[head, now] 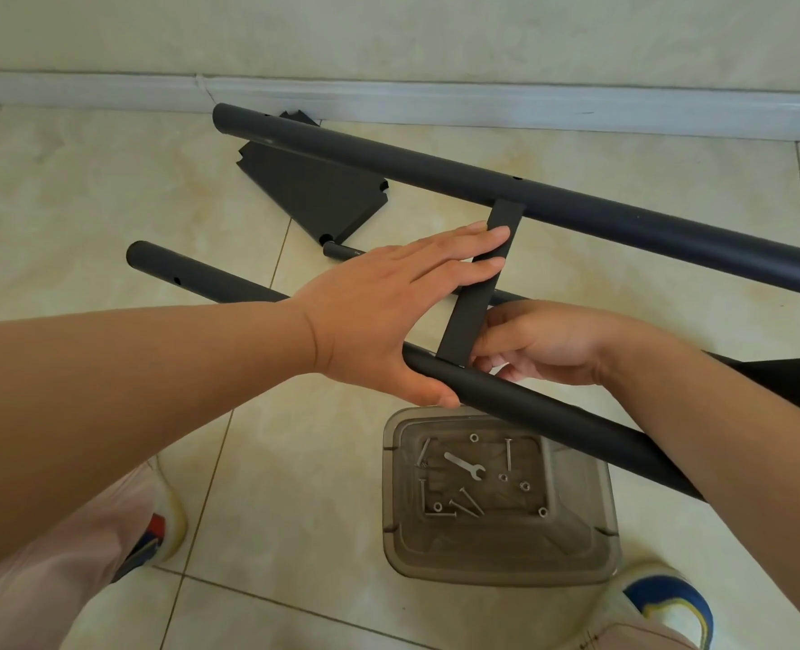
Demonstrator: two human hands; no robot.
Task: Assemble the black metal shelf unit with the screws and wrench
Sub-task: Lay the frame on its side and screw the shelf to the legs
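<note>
Our left hand [379, 316] lies flat, bracing the crossbar [475, 302]; beside it, our right hand [536, 344] pinches the crossbar's end against the near tube [529, 405] for alignment.

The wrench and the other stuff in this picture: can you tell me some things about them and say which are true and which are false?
1. The wrench lies in the plastic container. True.
2. The right hand holds the wrench. False: its fingers are at the near end of the flat crossbar, where that meets the near tube.
3. The left hand lies with straight fingers on the crossbar. True.
4. The screws are scattered over the floor. False: they lie in the container with the nuts.
5. The far tube stands upright. False: it lies on the floor.
</note>
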